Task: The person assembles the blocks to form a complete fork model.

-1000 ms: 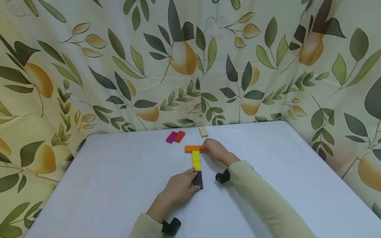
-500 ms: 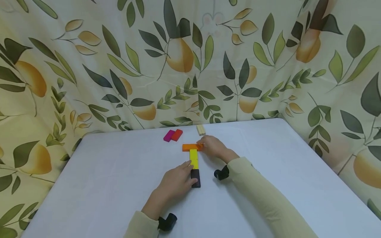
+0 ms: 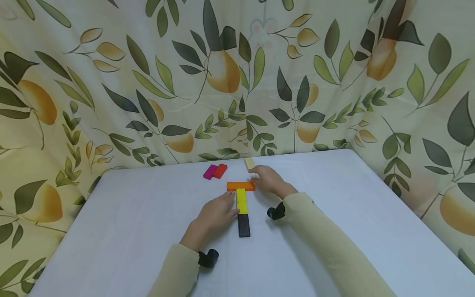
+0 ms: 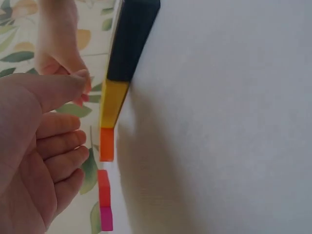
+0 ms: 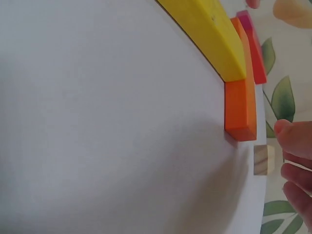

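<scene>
Risky bit here imo is the row on the white-covered table (image 3: 111,231): an orange rectangular block (image 3: 240,186) laid crosswise, a yellow rectangular block (image 3: 241,202) butted against it, and a black rectangular block (image 3: 243,225) at the near end. Nothing seems to pin them, so a careless nudge could open the joints. The left hand (image 3: 217,212) is empty, fingers loosely bent, right alongside the yellow; can't tell if the thumb touches. The right hand (image 3: 271,180) looks empty too, fingers relaxed, by the orange end and a pale bare-wood block (image 3: 249,164); its heel or fingers could snag that orange end.

From the head view you can't really judge finger contact. The right wrist view shows a gap between those fingertips and the pale wood's end grain. The left wrist view shows that palm bare, plus how the red block (image 4: 104,188) and magenta block (image 4: 106,219) sit touching.
</scene>
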{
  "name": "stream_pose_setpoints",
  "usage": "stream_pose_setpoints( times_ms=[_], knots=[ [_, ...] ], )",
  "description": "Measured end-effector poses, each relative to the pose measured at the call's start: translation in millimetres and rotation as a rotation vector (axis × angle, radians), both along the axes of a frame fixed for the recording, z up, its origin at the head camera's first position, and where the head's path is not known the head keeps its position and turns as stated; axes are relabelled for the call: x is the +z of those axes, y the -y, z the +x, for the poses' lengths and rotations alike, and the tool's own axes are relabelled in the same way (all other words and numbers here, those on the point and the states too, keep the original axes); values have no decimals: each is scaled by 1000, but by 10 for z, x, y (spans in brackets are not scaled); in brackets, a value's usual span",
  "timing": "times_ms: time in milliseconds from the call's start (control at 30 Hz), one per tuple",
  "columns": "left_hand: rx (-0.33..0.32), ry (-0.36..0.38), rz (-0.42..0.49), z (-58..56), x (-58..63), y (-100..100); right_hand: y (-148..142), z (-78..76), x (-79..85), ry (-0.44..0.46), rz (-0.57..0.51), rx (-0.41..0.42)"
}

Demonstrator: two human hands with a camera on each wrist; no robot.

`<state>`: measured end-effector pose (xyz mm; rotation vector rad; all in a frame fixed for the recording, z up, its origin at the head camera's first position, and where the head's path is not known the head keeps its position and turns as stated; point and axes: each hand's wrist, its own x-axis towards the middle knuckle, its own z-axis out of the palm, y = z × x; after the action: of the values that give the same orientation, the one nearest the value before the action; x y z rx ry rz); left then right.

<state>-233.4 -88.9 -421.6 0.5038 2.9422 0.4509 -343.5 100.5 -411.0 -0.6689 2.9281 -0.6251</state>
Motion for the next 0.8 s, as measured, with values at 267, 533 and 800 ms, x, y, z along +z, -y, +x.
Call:
stream_pose_setpoints(
  times_ms=[267,533,800],
  knots=[
    [32,79,11,-170,-32,-23,10,-132,6,-24,-17,-7],
    [-5,124,-11,-232,-65,-90,-19,-216,-52,16,14,-56],
    [-32,118,16,-248,-45,-108,-5,-303,-110,-49,39,-17]
  ],
)
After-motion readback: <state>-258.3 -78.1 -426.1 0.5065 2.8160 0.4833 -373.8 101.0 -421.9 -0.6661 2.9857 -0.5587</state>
